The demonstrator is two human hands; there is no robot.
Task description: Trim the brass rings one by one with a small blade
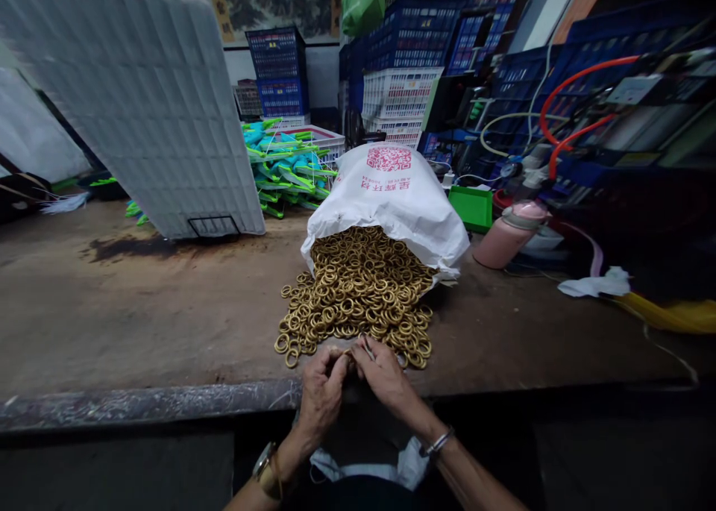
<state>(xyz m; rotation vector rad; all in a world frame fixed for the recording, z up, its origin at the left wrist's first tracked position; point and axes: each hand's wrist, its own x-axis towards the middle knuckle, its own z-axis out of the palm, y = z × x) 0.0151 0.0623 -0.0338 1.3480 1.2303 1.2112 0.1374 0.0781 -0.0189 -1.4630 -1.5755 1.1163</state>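
My left hand [323,386] pinches a small brass piece [347,353], mostly hidden, between thumb and forefinger. My right hand [385,373] meets it at three o'clock, fingers bunched narrow; I cannot tell whether they grip anything. At twelve o'clock, just beyond my fingers, rings [358,302] lie heaped on the table [139,332], reaching into the open mouth of a white sack [385,190]. A pink bottle [506,239] stands at two, a green tray [470,209] nearer one. At ten, a gray panel [139,116] leans.
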